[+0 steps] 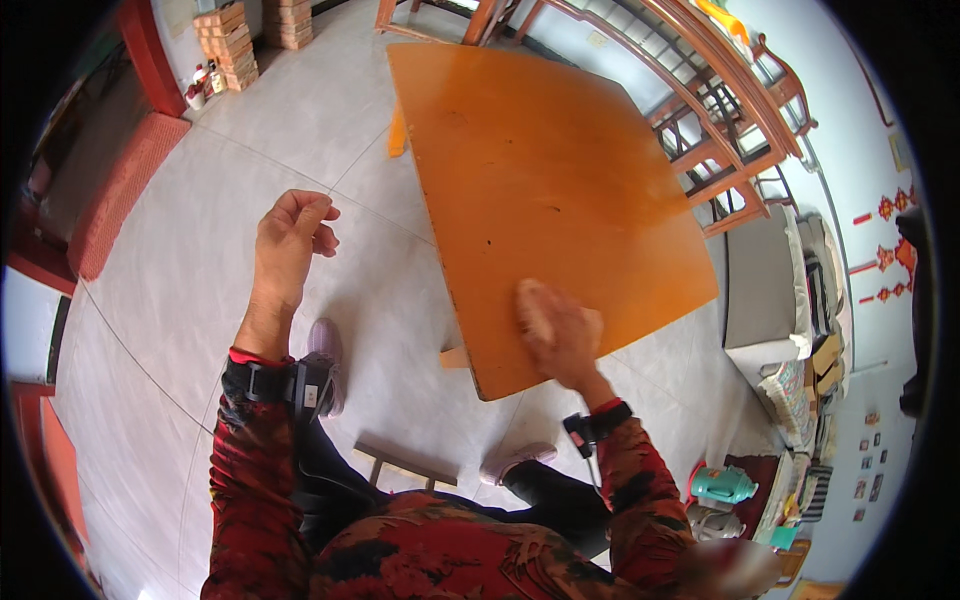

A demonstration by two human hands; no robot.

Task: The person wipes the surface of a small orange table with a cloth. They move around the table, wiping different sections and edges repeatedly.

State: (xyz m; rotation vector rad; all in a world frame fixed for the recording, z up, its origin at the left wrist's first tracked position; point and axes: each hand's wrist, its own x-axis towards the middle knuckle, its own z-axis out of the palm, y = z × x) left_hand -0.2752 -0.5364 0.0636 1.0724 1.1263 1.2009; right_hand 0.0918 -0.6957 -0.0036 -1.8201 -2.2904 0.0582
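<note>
My left hand (294,234) is raised over the floor to the left of an orange-brown wooden table (547,172). Its thumb and fingers are curled together, with nothing visible in them. Near the table's front edge, my right hand (562,330) is low over the top or on it, blurred. Whether something lies under its palm is hidden. The tabletop bears several small dark marks, and its edge is worn. A yellow-orange leg (397,131) shows under the table's left side.
A wooden stool frame (405,465) stands between my feet. Wooden furniture (720,150) lines the back right, with a grey sofa (761,277) beyond the table's right side. A green thermos (724,484) stands at lower right. Stacked bricks (226,45) and bottles (216,78) are at upper left.
</note>
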